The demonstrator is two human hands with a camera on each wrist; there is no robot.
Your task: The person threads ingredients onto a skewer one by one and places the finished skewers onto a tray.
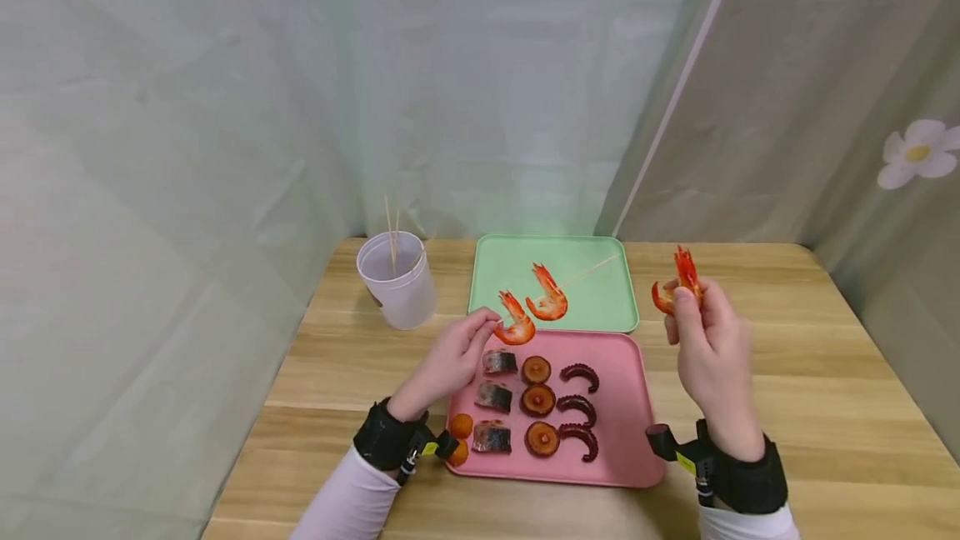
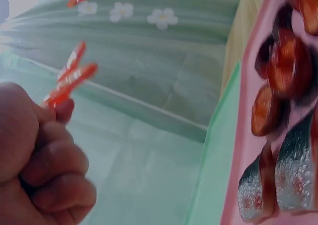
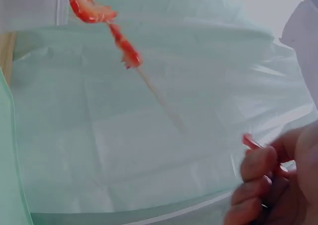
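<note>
In the head view my left hand (image 1: 448,358) pinches a thin wooden skewer (image 1: 594,270) near one end. Two red shrimps are threaded on it: one shrimp (image 1: 525,327) right at the fingertips, the other shrimp (image 1: 553,304) farther along, with bare stick beyond it angled up to the right. Off to the right, my raised right hand (image 1: 712,352) grips a third shrimp (image 1: 687,273) between thumb and fingers, its pointed head end up. The right wrist view shows the bare stick (image 3: 158,97) apart from the right hand (image 3: 261,183), whose fingers partly hide its shrimp (image 3: 251,141).
Below the hands lies a pink tray (image 1: 626,407) with rows of fish chunks (image 1: 493,397), mushroom caps (image 1: 537,401), curled tentacles (image 1: 577,409) and orange balls (image 1: 461,425). Behind it is a green tray (image 1: 495,261). A whitish cup (image 1: 408,298) holding skewers stands back left; curtains (image 1: 480,107) surround the table.
</note>
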